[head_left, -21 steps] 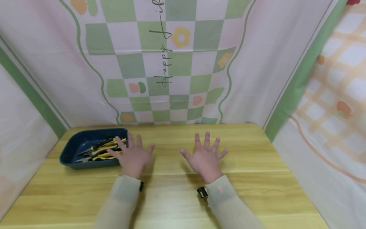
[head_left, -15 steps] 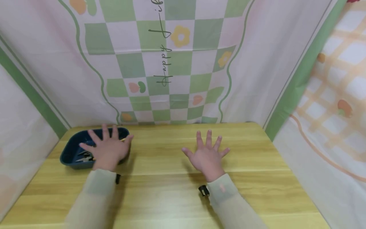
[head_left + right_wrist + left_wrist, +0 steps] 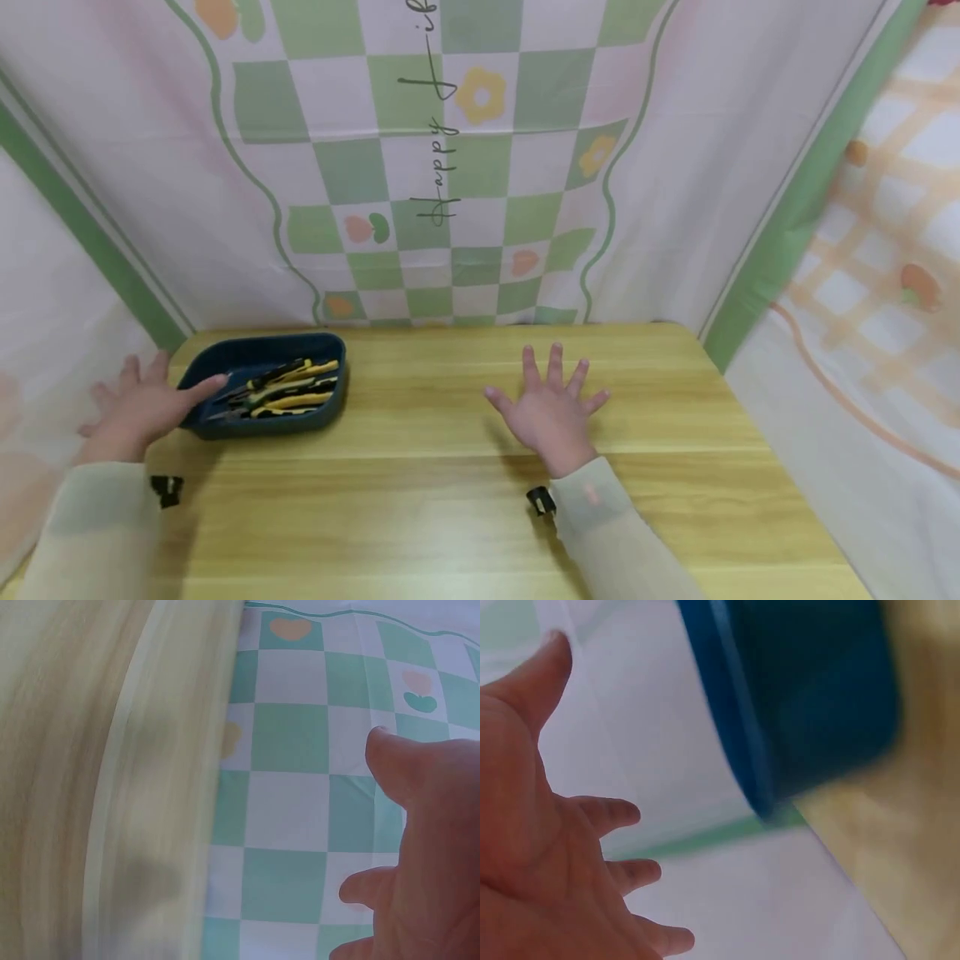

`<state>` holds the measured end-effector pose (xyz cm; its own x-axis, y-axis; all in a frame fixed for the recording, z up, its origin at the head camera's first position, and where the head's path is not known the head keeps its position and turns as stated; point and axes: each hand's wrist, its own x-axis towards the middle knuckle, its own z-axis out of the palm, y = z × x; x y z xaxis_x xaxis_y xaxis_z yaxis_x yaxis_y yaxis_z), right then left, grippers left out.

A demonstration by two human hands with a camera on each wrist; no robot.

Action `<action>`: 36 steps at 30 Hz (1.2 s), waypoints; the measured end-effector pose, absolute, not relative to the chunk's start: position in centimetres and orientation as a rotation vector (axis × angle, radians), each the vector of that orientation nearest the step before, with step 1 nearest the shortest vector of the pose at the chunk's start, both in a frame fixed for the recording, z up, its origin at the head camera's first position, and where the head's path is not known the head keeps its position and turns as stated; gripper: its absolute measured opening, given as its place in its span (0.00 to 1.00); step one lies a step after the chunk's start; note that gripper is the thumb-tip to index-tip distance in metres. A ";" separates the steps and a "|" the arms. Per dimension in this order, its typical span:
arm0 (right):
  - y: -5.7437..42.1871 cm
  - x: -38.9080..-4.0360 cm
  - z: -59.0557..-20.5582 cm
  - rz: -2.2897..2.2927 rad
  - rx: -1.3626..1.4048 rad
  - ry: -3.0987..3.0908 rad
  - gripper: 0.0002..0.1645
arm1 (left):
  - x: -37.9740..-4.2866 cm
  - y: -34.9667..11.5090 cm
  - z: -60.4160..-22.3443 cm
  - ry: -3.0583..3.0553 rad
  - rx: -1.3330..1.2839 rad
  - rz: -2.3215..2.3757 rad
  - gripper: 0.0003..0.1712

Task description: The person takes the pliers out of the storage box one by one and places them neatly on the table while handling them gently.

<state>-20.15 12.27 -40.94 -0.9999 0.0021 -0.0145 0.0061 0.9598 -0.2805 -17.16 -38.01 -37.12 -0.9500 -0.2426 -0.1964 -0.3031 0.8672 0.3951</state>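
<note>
A dark blue basin (image 3: 262,427) sits at the table's back left, with several pliers (image 3: 292,387) lying in it, their handles yellow and black. At the basin's left end is my left hand (image 3: 142,408), fingers spread and thumb stretched over the rim in the head view. In the left wrist view the basin (image 3: 817,690) stands apart from the palm, and that hand holds nothing. My right hand (image 3: 551,417) hovers palm down over the table's right half, its fingers spread and holding nothing.
The wooden table (image 3: 450,500) ends at a printed checkered curtain (image 3: 472,175) behind. White cloth with green edging hangs on both sides. A black clip-like piece shows at each cuff.
My left hand has swept left across the basin to its far left end, uncovering the pliers. The right hand has hardly moved.
</note>
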 end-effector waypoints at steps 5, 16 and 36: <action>12.5 -20.2 -41.2 -0.450 0.010 3.066 0.67 | -16.2 -41.9 -38.8 2.903 -0.353 0.665 0.72; 12.8 -20.4 -41.2 -0.477 0.015 3.050 0.67 | -15.4 -45.4 -41.0 2.813 -0.079 0.992 0.65; 12.9 -20.1 -41.8 -0.479 -0.002 3.026 0.65 | -16.1 -42.1 -42.3 2.565 0.061 1.137 0.64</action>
